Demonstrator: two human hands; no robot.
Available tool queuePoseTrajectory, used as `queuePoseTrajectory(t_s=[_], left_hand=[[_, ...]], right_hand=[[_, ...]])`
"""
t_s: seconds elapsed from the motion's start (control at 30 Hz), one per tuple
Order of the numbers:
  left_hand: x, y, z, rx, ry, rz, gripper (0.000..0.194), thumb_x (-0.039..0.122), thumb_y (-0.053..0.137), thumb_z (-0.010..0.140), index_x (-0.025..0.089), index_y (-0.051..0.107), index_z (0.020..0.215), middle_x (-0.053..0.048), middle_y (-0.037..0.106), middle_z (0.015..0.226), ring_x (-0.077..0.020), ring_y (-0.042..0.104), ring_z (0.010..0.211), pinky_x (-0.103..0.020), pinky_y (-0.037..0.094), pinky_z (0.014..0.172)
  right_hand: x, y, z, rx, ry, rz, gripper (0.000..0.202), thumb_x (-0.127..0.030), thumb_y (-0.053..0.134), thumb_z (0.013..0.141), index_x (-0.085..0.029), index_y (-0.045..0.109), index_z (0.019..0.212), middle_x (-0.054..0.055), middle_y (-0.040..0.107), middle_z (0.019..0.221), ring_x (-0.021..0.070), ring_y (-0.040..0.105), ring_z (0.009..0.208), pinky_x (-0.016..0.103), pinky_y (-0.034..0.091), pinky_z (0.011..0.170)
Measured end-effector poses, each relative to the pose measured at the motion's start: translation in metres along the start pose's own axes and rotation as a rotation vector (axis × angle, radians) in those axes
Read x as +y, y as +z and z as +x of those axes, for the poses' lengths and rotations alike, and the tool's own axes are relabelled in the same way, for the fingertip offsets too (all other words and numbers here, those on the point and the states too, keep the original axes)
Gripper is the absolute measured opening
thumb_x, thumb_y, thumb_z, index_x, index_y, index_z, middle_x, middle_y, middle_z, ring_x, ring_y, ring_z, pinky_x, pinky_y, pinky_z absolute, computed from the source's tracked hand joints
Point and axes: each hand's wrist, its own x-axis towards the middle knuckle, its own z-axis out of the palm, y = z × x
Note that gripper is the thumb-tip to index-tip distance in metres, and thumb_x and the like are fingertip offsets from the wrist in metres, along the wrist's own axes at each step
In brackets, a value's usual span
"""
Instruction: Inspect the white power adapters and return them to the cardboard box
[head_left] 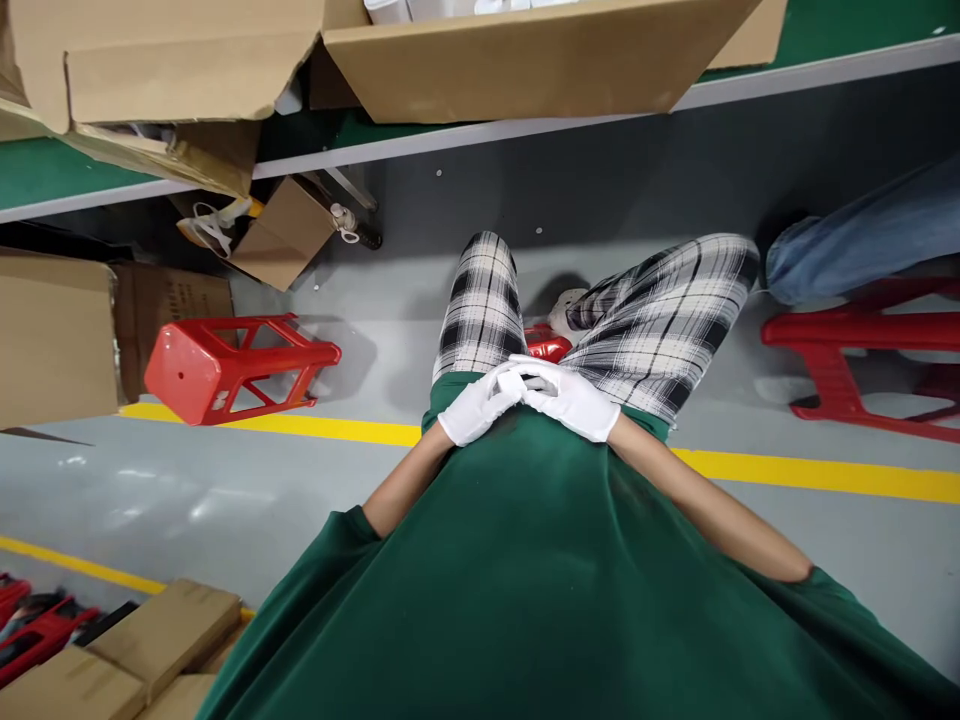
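Both of my hands wear white gloves and rest together in my lap, against my green shirt (517, 540). My left hand (476, 405) comes in from the left, its fingers folded against those of the other hand. From the opposite side my right hand (574, 398) reaches across, fingers bent and overlapping the left ones. A small white block-like shape shows between them; whether it is a gloved fingertip or a separate thing I cannot tell. My legs, in black-and-white plaid trousers (660, 320), are spread under the hands. Part of a red stool (547, 343) shows between the thighs.
Open cardboard boxes, one with white items (510, 70), stand on the green-topped bench (862, 30) ahead. A red stool (187, 375) lies tipped at left. Another red stool (832, 350) and a person's jeans-clad leg (862, 230) are at right. Cartons (165, 630) sit lower left.
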Motion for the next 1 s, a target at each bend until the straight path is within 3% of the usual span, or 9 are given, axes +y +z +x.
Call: queuePoseTrajectory(t_s=[0.1,0.23,0.37,0.53,0.7,0.83,1.0], left_hand=[[0.000,-0.005,-0.003,-0.026,-0.032,0.090,0.058,0.047,0.054,0.093,0.019,0.051,0.143,-0.007,0.072,0.106,-0.0218,0.065,0.103,-0.034,0.050,0.095],[-0.005,-0.008,-0.005,0.040,-0.083,0.266,0.042,0.047,0.064,0.087,0.021,0.070,0.120,-0.005,0.073,0.103,-0.0195,0.066,0.090,-0.033,0.053,0.086],[-0.012,-0.007,-0.005,0.111,-0.069,0.201,0.043,0.045,0.072,0.081,0.018,0.072,0.114,-0.008,0.073,0.110,-0.0189,0.068,0.092,-0.032,0.055,0.085],[-0.016,-0.004,-0.004,0.103,-0.139,0.078,0.045,0.044,0.078,0.074,0.015,0.071,0.107,-0.009,0.074,0.106,-0.0194,0.070,0.092,-0.032,0.058,0.083],[-0.016,-0.004,-0.004,0.097,-0.156,0.124,0.042,0.046,0.077,0.075,0.017,0.072,0.106,-0.006,0.076,0.101,-0.0191,0.070,0.090,-0.032,0.057,0.083],[-0.015,-0.002,-0.004,0.110,-0.157,0.208,0.042,0.052,0.073,0.078,0.018,0.073,0.103,-0.006,0.075,0.103,-0.0202,0.069,0.092,-0.034,0.056,0.085],[-0.014,-0.002,-0.003,0.101,-0.203,0.127,0.045,0.054,0.074,0.075,0.019,0.073,0.103,-0.005,0.075,0.102,-0.0212,0.069,0.092,-0.034,0.056,0.085]], right_hand=[[0.001,0.002,0.003,-0.028,-0.006,0.080,0.027,-0.038,0.067,0.083,-0.021,0.069,0.103,0.010,0.060,0.138,0.0230,0.066,0.114,0.041,0.055,0.102],[0.003,0.007,0.003,-0.011,0.069,0.069,0.022,-0.034,0.065,0.084,-0.020,0.068,0.100,0.008,0.072,0.115,0.0211,0.070,0.102,0.040,0.056,0.098],[0.006,0.005,0.002,0.019,0.078,-0.145,0.029,-0.035,0.064,0.085,-0.024,0.069,0.111,0.005,0.073,0.116,0.0217,0.071,0.102,0.038,0.057,0.095],[0.010,0.001,0.003,-0.027,0.021,-0.391,0.027,-0.037,0.062,0.087,-0.024,0.072,0.109,0.005,0.074,0.111,0.0218,0.070,0.096,0.037,0.056,0.090],[0.011,0.002,0.007,-0.033,0.006,-0.442,0.024,-0.032,0.064,0.084,-0.024,0.075,0.105,0.005,0.075,0.108,0.0217,0.070,0.095,0.036,0.054,0.090],[0.006,0.003,0.009,-0.003,0.013,-0.376,0.019,-0.030,0.066,0.082,-0.024,0.077,0.097,0.003,0.076,0.100,0.0185,0.069,0.084,0.031,0.055,0.081],[0.006,0.004,0.008,0.020,0.018,-0.359,0.022,-0.030,0.066,0.082,-0.021,0.078,0.098,0.006,0.073,0.094,0.0186,0.067,0.081,0.031,0.054,0.080]])
